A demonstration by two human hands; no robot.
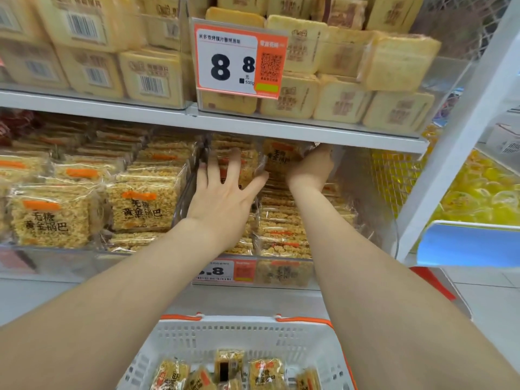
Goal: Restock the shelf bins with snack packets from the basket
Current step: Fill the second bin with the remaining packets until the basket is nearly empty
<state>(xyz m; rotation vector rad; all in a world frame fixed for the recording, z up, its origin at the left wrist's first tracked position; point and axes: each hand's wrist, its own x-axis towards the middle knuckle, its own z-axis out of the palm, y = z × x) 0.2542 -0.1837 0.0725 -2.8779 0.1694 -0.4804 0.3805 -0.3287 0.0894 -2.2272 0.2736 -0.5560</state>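
At the left of the frame the neighbouring bin (56, 257) was already packed with rice-crisp packets (50, 220) standing face-out, so I judged that one needed nothing from me. My left hand (222, 198) lay in the centre of the frame, inside the middle bin (284, 274), its fingers (206, 173) spread wide and flat against the stacked packets there, gripping nothing; I read that as pressing the stack back to keep it from sliding forward while I made room. Just right of it, my right hand (311, 167) reached deep under the upper shelf edge (281, 133) with a snack packet (281, 156) pinched between thumb and fingers, held upright and close to the top of the pile, I think so that it could slot in behind the front rows. The gap beneath that shelf looked tight, so the packet probably had to go in low and angled. Further right, the clear end wall of the bin stood beside a white upright post (455, 153), and beyond it lay yellow sweets (484, 190) that were no part of my job. At the bottom centre of the frame the white basket (225, 339) sat between my forearms, with several more packets (266, 372) still lying in it, so the restocking seemed far from finished.
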